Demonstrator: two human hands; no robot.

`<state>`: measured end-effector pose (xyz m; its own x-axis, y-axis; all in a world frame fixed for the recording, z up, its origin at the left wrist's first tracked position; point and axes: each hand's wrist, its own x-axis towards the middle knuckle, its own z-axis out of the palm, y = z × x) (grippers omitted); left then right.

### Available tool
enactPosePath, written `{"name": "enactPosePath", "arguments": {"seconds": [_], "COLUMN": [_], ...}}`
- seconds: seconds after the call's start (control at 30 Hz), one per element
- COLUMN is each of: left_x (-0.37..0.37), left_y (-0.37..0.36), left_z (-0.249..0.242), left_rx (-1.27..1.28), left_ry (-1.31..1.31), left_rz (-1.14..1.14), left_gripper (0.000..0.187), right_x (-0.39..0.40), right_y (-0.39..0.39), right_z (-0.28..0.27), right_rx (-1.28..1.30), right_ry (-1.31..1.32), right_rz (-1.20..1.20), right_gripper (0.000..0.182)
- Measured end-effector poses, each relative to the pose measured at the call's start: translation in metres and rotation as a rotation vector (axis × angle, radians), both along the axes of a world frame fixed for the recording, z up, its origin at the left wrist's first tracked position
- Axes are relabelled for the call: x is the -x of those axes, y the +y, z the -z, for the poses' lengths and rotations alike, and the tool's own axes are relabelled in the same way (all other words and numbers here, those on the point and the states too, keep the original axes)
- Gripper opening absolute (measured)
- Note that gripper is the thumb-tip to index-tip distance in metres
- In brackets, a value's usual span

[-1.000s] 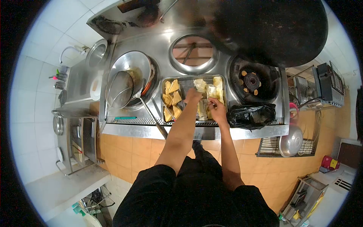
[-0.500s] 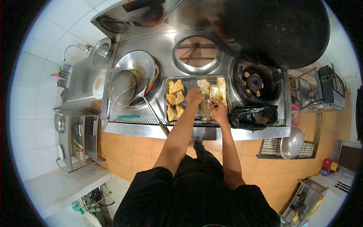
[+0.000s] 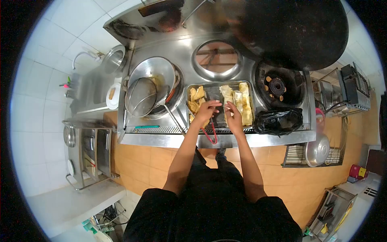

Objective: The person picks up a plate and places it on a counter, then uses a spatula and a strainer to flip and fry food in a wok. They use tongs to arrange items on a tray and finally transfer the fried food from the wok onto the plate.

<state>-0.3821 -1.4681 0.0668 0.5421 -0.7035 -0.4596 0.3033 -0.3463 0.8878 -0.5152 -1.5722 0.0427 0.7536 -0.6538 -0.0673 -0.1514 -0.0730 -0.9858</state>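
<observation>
My left hand [image 3: 209,111] hovers over the middle of a metal tray [image 3: 217,125], its fingers stretched toward the right and apart. Facing it, my right hand [image 3: 233,116] has its fingers raised and loosely spread; I see nothing held in either. Golden fried triangular pastries [image 3: 197,93] fill the tray's left part, partly covered by my left hand. Pale wrapped rolls [image 3: 244,101] lie in rows on the right, close to my right hand. Below my left hand, red-handled tongs [image 3: 211,138] stick out over the tray's front edge.
Left of the tray, a wok [image 3: 155,66] holds a wire strainer [image 3: 141,97] with a long handle. To the right are a blackened burner [image 3: 277,84] and a black plastic bag [image 3: 279,122]. A large dark wok [image 3: 290,32] leans behind. A plate [image 3: 114,96] sits by the sink.
My hands have drawn apart from the rolls, and their fingers have opened. The red tong handles now show beneath my left hand. The whole view has shifted slightly.
</observation>
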Motion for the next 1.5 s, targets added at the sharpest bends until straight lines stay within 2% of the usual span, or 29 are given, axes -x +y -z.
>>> {"name": "enactPosePath", "arguments": {"seconds": [0.1, 0.17, 0.2, 0.23, 0.33, 0.43, 0.5, 0.57, 0.6, 0.63, 0.67, 0.7, 0.77, 0.8, 0.83, 0.9, 0.93, 0.97, 1.07, 1.13, 1.17, 1.2, 1.23, 1.27, 1.3, 1.33, 1.37, 1.43, 1.5], "left_x": [0.006, 0.004, 0.001, 0.003, 0.005, -0.005, 0.002, 0.028, 0.03, 0.021, 0.025, 0.015, -0.005, -0.004, -0.002, 0.0, 0.01, 0.009, -0.006, -0.023, -0.036, -0.049, -0.065, -0.082, -0.093, -0.103, -0.118, -0.13, -0.14], "left_y": [0.01, 0.016, 0.02, 0.025, 0.046, 0.051, 0.047, 0.035, 0.021, 0.023, 0.039, 0.038, 0.021, 0.04, 0.039, 0.039, 0.067, 0.088, 0.121, 0.145, 0.156, 0.169, 0.19, 0.214, 0.236, 0.26, 0.29, 0.344, 0.4], "left_z": [0.0, 0.028, 0.043, 0.025, -0.019, -0.004, -0.006, -0.019, 0.004, -0.016, -0.033, -0.017, 0.029, -0.034, -0.008, 0.04, -0.041, -0.052, -0.045, -0.034, -0.018, -0.001, -0.007, -0.014, -0.008, -0.016, -0.022, -0.028, -0.033], "left_rx": [0.072, 0.175, 0.327, 0.336, 0.189, 0.178, 0.189, 0.437, 0.408, 0.374, 0.366, 0.374, 0.428, 0.532, 0.535, 0.398, 0.309, 0.509, 0.404, 0.432, 0.505, 0.576, 0.447, 0.313, 0.348, 0.301, 0.188, -0.004, -0.174], "left_ry": [0.022, -0.273, -0.043, -0.041, 0.192, 0.253, 0.181, 0.228, 0.07, -0.089, 0.052, 0.052, 0.227, 0.428, 0.437, 0.098, 0.051, -0.087, 0.009, -0.038, -0.035, -0.032, -0.132, -0.232, -0.279, -0.222, -0.249, -0.505, -0.683], "left_rz": [0.03, 0.151, 0.19, 0.195, 0.054, -0.018, 0.004, -0.088, 0.04, 0.163, 0.129, 0.123, -0.076, -0.203, -0.204, 0.155, 0.287, 0.443, 0.5, 0.283, 0.176, 0.062, 0.015, -0.031, -0.187, -0.355, -0.385, -0.57, -0.664], "left_gripper": [0.043, 0.049, 0.058, 0.058, 0.052, 0.047, 0.058, 0.068, 0.071, 0.073, 0.073, 0.073, 0.078, 0.073, 0.073, 0.085, 0.081, 0.08, 0.072, 0.055, 0.046, 0.037, 0.029, 0.025, 0.029, 0.037, 0.042, 0.036, 0.032], "right_x": [-0.01, -0.011, -0.01, -0.011, -0.022, -0.025, -0.031, -0.047, -0.056, -0.066, -0.072, -0.077, -0.073, -0.068, -0.068, -0.072, -0.072, -0.071, -0.055, -0.046, -0.04, -0.034, -0.029, -0.028, -0.025, -0.02, -0.014, -0.007, -0.008], "right_y": [0.017, 0.039, 0.043, 0.044, 0.05, 0.064, 0.082, 0.103, 0.114, 0.124, 0.135, 0.142, 0.154, 0.16, 0.158, 0.14, 0.13, 0.119, 0.1, 0.109, 0.118, 0.134, 0.15, 0.17, 0.187, 0.195, 0.207, 0.221, 0.225], "right_z": [-0.014, -0.035, -0.037, -0.025, -0.013, -0.023, -0.04, -0.066, -0.079, -0.089, -0.096, -0.1, -0.09, -0.078, -0.061, -0.035, -0.031, -0.028, -0.018, -0.009, -0.007, -0.013, -0.016, -0.023, -0.026, -0.008, -0.012, 0.004, 0.01], "right_rx": [0.125, 0.604, 0.659, 0.667, 0.361, 0.426, 0.495, 0.168, -0.001, -0.171, -0.345, -0.516, -0.529, -0.557, -0.552, -0.354, -0.288, -0.224, -0.279, -0.053, -0.059, 0.089, 0.236, 0.301, 0.364, 0.667, 0.718, 0.778, 0.758], "right_ry": [-0.013, 0.107, 0.191, 0.196, 0.415, 0.169, 0.139, 0.01, -0.054, -0.116, -0.17, -0.226, -0.212, -0.19, -0.182, -0.246, -0.299, -0.352, -0.323, -0.15, -0.15, 0.022, 0.19, 0.181, 0.172, 0.209, 0.343, 0.356, 0.379], "right_rz": [0.041, -0.047, -0.172, -0.167, 0.152, 0.127, 0.058, 0.176, 0.223, 0.267, 0.316, 0.369, 0.264, 0.167, 0.17, 0.285, 0.341, 0.399, 0.492, 0.369, 0.37, 0.24, 0.105, 0.033, -0.042, -0.069, -0.13, -0.095, -0.118], "right_gripper": [0.045, 0.051, 0.055, 0.055, 0.056, 0.058, 0.061, 0.066, 0.069, 0.072, 0.075, 0.078, 0.081, 0.083, 0.083, 0.082, 0.079, 0.077, 0.066, 0.051, 0.051, 0.041, 0.031, 0.031, 0.031, 0.042, 0.054, 0.064, 0.064]}}
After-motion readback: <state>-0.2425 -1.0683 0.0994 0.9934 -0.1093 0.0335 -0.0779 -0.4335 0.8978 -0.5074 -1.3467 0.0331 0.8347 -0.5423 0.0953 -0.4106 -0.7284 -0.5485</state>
